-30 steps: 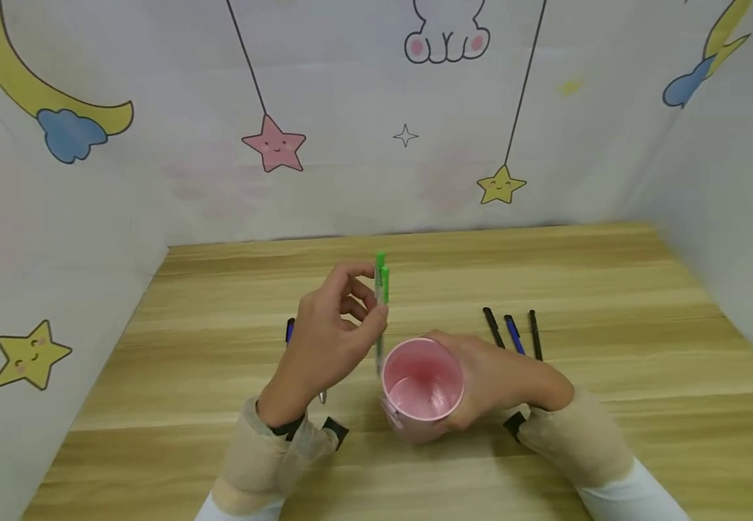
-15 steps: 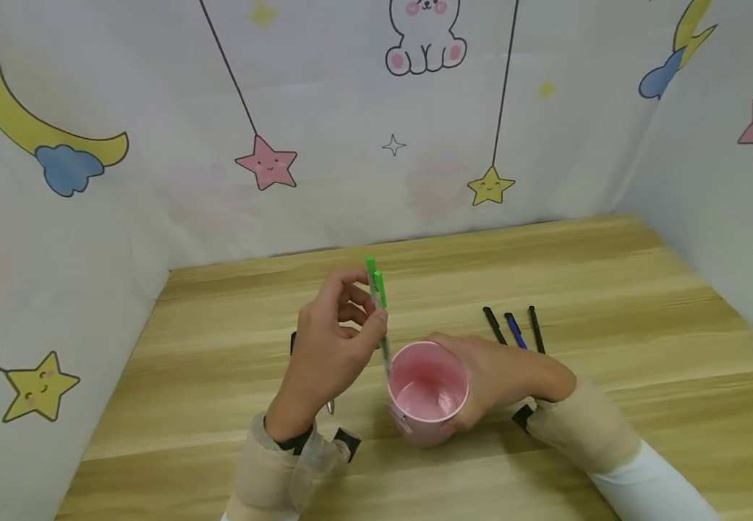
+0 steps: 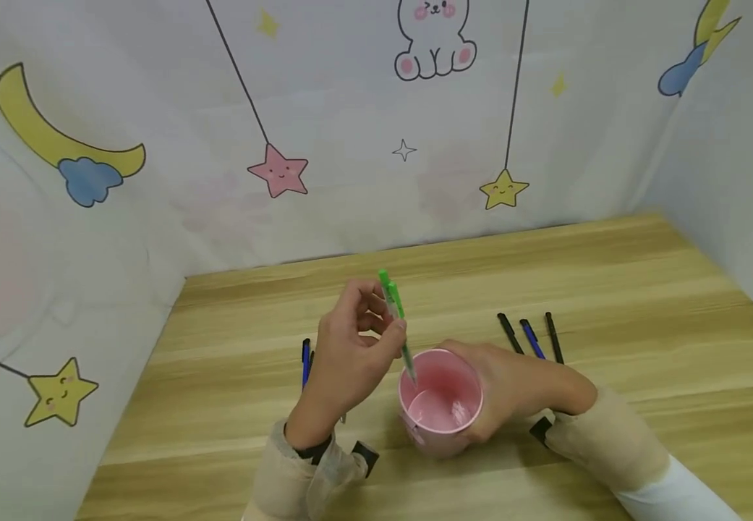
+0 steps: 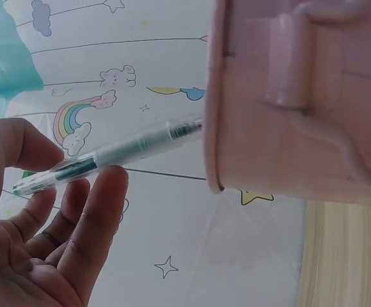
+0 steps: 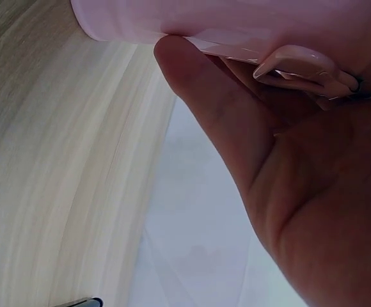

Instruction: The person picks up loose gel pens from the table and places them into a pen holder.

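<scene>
My left hand (image 3: 356, 354) pinches a clear pen with a green cap end and clip (image 3: 394, 295) between thumb and fingers. The pen slants down, its tip just inside the left rim of a pink bucket (image 3: 441, 443). In the left wrist view the clear pen (image 4: 125, 151) shows its dark green refill, its tip passing behind the rim of the pink bucket (image 4: 249, 141). My right hand (image 3: 513, 387) grips the bucket's right side. From the right wrist, the thumb (image 5: 201, 96) lies along the pink wall, beside a small handle lug (image 5: 307, 67).
Right of the bucket, two black pens (image 3: 553, 336) and a blue pen (image 3: 532, 337) lie on the wood-grain table (image 3: 272, 304). Behind my left hand lies another blue pen (image 3: 306, 362), with a dark pen beside it. A white printed curtain (image 3: 350, 217) borders the table's back and sides.
The left hand has moved the pen from outside the bucket's left side to over its mouth, with the tip now inside the rim. The right hand keeps its grip. The head view has shifted.
</scene>
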A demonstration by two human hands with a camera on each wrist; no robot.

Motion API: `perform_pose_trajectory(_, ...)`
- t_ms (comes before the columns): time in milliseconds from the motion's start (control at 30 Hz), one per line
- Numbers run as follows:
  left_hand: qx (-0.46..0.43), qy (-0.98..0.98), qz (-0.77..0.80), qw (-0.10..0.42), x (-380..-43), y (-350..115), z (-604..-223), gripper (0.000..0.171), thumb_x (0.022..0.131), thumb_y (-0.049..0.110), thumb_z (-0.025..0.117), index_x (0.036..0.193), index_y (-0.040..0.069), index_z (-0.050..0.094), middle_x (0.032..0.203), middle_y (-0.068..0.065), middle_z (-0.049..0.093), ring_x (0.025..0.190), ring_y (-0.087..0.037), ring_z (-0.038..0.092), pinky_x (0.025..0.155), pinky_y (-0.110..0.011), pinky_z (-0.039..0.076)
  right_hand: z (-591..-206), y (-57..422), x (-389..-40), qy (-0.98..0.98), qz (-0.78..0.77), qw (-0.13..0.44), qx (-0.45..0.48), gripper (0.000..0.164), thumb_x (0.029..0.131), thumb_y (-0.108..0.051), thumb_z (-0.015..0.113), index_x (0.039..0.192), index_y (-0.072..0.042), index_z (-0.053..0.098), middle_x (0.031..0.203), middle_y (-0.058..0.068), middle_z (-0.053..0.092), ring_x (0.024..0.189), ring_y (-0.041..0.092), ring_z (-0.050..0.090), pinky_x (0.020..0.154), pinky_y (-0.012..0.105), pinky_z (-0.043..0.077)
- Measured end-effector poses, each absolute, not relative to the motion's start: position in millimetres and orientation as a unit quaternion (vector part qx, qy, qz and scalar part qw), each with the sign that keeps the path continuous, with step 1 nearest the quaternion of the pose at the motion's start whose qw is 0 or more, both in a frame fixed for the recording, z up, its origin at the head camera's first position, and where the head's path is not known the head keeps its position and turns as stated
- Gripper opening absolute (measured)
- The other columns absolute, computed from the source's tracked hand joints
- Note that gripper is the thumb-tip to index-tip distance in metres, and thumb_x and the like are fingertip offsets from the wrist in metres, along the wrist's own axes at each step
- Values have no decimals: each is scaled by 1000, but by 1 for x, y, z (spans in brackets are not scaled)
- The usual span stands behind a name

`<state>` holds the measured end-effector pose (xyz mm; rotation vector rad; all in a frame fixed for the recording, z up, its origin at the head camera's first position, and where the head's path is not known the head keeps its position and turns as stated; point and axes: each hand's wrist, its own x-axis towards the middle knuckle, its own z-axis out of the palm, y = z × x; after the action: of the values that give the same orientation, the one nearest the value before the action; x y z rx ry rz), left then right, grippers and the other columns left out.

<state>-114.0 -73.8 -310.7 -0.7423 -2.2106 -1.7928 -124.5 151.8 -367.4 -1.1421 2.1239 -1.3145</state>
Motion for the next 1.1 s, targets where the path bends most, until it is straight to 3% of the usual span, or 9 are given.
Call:
perform_pose_trajectory(167,-268,-775,-559,126,-118,-76,-318,24,83,9,58,104,15,47,82,-4,55,69,-11,60,53,-30,55,-366,149,-122,759,-471,203,-401,80,58,-31,87,125,-23,46,116,1,60,104,20,55,87,45,49)
perform_pose_trajectory(433,-274,-802,-523,91,-125,-78,-326,28,82,11,59,107,18,48,80,3,61,67,-7,59,58,-28,55,-371,152,-118,782,-450,191,-386,84,58,-36,87,128,-26,42,118,0,58,104,17,54,86,43,50)
perform_pose_trajectory(733,-262,-820,-501,83,-122,-86,-330,32,82,11,57,109,17,44,79,3,60,66,-6,59,58,-27,55,-375,143,-126,761,-463,214,-401,84,57,-29,88,128,-23,43,118,2,58,105,20,54,87,44,49)
perform_pose_trajectory(933,-275,-822,-493,76,-122,-85,-331,31,81,10,58,109,17,45,80,3,60,66,-5,59,56,-27,54,-375,143,-128,770,-450,204,-404,85,57,-34,87,128,-19,43,117,2,58,104,19,54,85,43,50)
perform_pose_trajectory(1100,-288,-827,-479,65,-123,-81,-334,30,79,10,58,106,16,46,80,3,60,67,-4,58,55,-26,53,-377,147,-127,770,-452,209,-399,84,57,-32,87,128,-23,42,117,2,58,103,19,54,84,44,51)
